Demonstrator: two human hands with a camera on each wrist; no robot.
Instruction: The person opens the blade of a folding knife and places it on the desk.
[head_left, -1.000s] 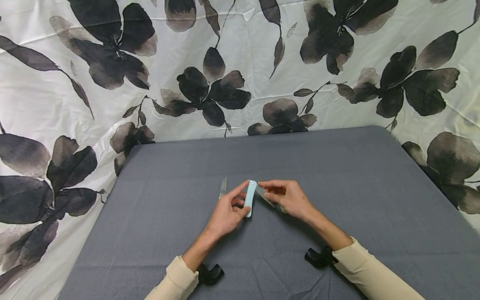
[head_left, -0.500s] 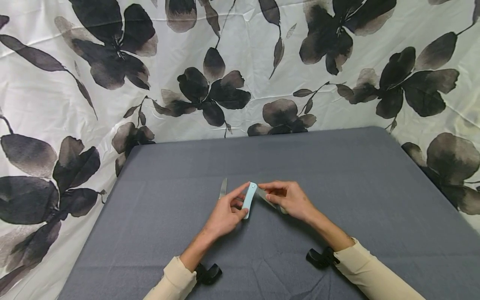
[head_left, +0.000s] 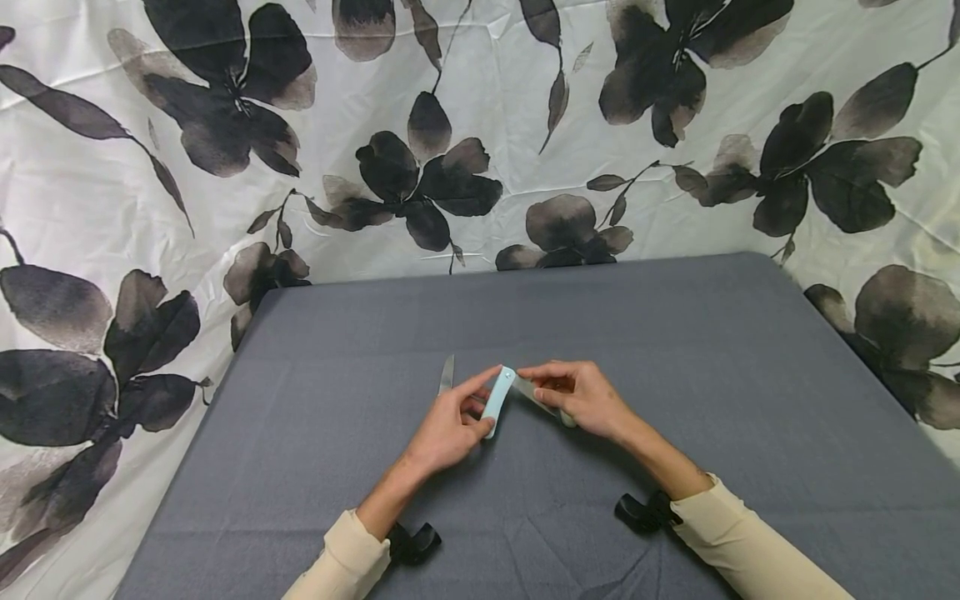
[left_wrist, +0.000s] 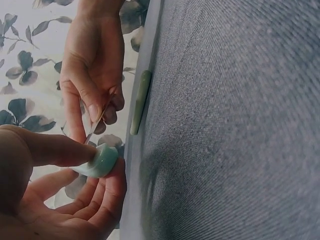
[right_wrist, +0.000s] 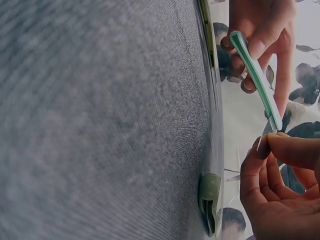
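Note:
Between both hands, above the cloth, is a folding knife with a pale mint handle, its blade swung partly out at an angle. My left hand grips the handle, thumb at the lower end and index finger near the pivot. Thumb and fingers of my right hand pinch the blade, which they partly cover in the right wrist view. A second knife's blade points away beyond my left hand, which hides its handle. Below my right hand lies a folded green-handled item, mostly hidden in the head view.
A grey cloth with some creases near the front covers the table. Behind and beside it hangs a white floral sheet. Black wrist cameras sit under both forearms, close above the cloth.
The mint handle has tilted, its lower end shifting left, so the angle between handle and blade is wider. The pivot end has dropped slightly toward me. Both hands keep their hold.

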